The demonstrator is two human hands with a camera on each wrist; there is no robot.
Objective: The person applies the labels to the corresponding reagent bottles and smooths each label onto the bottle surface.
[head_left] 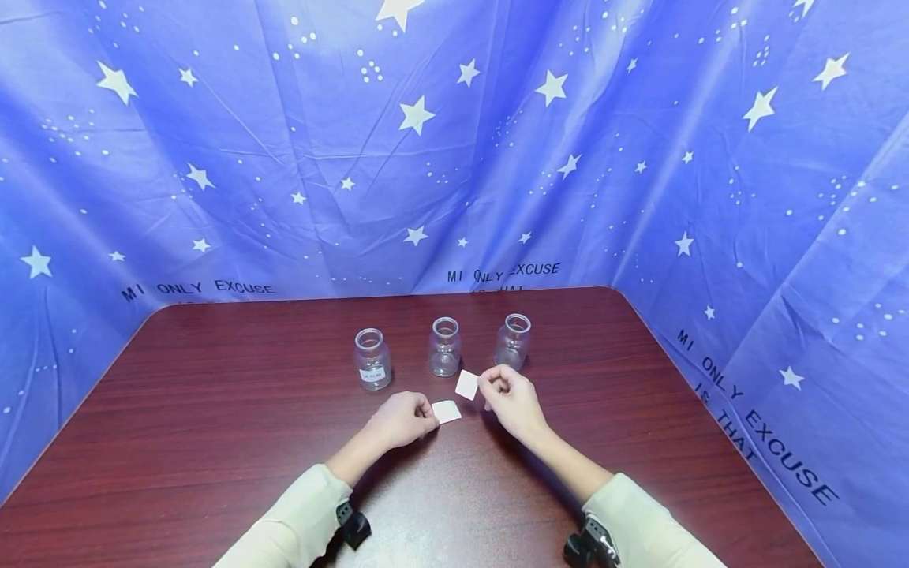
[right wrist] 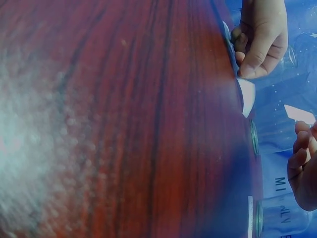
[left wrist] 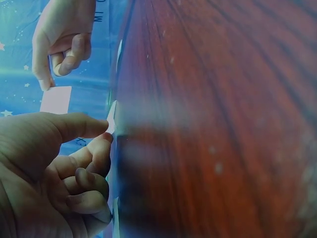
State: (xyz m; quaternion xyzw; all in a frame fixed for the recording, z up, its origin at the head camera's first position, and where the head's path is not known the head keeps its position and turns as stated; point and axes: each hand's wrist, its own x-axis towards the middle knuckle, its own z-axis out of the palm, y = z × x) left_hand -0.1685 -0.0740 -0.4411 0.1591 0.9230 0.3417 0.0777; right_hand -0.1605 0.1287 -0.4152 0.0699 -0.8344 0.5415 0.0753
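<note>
My left hand pinches the edge of a white paper piece between thumb and index finger, low over the table. In the right wrist view this paper looks slightly bent. Farther right, my right hand pinches a small white square label at its right edge and holds it raised. Three clear glass jars stand upright beyond the hands. The left jar bears a white label with small print; the middle jar and right jar show none.
The hands and jars are over a dark red wood-grain table. A blue star-patterned curtain hangs behind the table and along its sides. In the right wrist view a thin white strip shows beside a jar base.
</note>
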